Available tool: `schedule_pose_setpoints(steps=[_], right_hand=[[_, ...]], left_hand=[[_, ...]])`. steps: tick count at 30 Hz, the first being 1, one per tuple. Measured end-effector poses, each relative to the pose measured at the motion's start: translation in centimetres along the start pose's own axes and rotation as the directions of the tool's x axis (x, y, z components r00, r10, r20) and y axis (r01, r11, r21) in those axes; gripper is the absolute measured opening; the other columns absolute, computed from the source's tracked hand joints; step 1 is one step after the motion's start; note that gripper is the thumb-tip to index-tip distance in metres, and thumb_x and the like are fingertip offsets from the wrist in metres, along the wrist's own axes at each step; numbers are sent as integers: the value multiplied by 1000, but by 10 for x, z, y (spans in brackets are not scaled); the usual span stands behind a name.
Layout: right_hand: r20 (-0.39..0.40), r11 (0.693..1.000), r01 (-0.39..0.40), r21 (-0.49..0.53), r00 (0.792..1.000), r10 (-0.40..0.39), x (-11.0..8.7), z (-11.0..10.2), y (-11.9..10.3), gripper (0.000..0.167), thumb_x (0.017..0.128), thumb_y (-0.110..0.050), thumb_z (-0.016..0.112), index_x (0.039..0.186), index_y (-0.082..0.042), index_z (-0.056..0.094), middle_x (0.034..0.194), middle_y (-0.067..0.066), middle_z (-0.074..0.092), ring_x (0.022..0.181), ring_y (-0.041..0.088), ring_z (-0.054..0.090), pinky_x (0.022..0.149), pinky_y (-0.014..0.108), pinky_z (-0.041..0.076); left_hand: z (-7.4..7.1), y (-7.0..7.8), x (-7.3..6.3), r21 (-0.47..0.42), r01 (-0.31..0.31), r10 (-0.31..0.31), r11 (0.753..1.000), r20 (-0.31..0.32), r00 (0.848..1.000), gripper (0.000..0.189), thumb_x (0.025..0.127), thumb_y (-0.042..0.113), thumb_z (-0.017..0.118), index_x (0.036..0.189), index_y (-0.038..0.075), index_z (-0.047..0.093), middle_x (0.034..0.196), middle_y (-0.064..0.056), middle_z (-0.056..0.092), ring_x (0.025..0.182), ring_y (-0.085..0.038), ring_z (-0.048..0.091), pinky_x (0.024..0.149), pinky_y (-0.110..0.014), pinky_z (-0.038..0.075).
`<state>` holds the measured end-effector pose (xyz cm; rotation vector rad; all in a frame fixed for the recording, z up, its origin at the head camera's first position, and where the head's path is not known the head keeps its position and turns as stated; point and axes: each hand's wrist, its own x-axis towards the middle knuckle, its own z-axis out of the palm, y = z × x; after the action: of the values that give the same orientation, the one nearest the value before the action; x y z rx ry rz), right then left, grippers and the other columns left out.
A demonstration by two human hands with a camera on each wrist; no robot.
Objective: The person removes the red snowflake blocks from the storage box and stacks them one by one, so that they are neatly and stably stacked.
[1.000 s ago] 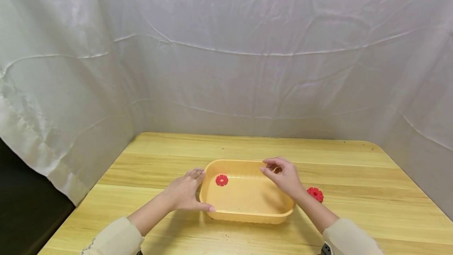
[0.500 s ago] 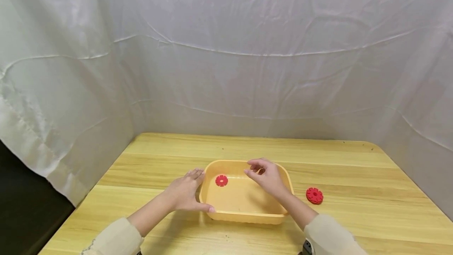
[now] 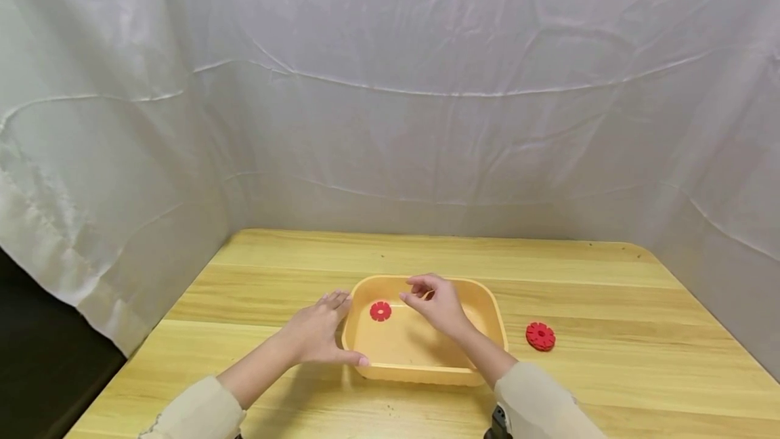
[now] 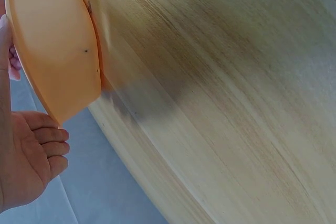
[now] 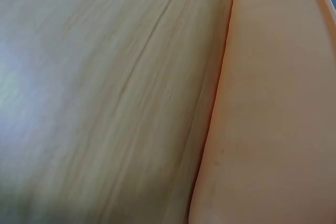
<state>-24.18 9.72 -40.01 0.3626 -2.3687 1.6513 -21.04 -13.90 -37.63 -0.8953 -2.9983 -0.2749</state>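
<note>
A yellow plastic basin (image 3: 424, 375) with rounded corners stands on the table, its side wall also showing in the left wrist view. My left hand (image 3: 321, 334) rests spread against its left end, the thumb on the near rim and the fingers at the far left corner. Flat on the basin's floor lies a red notched plastic disc (image 3: 380, 311). Just to the right of that disc my right hand (image 3: 437, 305) hovers over the basin, fingers loosely bent and a gap between thumb and forefinger. Nothing shows in that gap.
Right of the basin, a small stack of red notched discs (image 3: 540, 336) lies on the wooden table (image 3: 615, 358). White cloth (image 3: 451, 134) hangs behind the table and along its sides. Dark material (image 3: 42, 330) shows at the lower left.
My right hand has moved left across the basin toward the disc inside. The red discs on the table have come fully into sight. The left hand stays at the basin's end.
</note>
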Motion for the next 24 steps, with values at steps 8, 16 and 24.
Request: schedule_pose_setpoints(steps=[8, 16, 24], right_hand=[[48, 999, 6, -46, 999, -4, 7, 10, 4, 27, 75, -8, 75, 96, 7, 68, 77, 11, 63, 68, 9, 54, 60, 16, 48], [92, 999, -8, -54, 996, 12, 13, 20, 4, 30, 74, -9, 76, 97, 8, 67, 77, 11, 62, 70, 11, 54, 58, 14, 45], [132, 997, -37, -71, 990, 46, 16, 28, 1, 30, 75, -9, 75, 98, 8, 67, 78, 11, 62, 69, 11, 52, 59, 15, 46]], left_hand=[[-1, 1, 0, -16, -1, 1, 1000, 5, 1000, 108, 66, 73, 61, 137, -5, 39, 142, -24, 40, 132, -42, 36, 99, -55, 42], [-1, 0, -1, -23, 1, -1, 1000, 6, 1000, 107, 66, 73, 61, 137, -5, 39, 143, -24, 39, 133, -42, 36, 100, -56, 42], [0, -1, -1, -9, -18, 18, 1000, -10, 1000, 108, 66, 73, 61, 137, -5, 40, 142, -25, 39, 132, -42, 37, 98, -56, 43]])
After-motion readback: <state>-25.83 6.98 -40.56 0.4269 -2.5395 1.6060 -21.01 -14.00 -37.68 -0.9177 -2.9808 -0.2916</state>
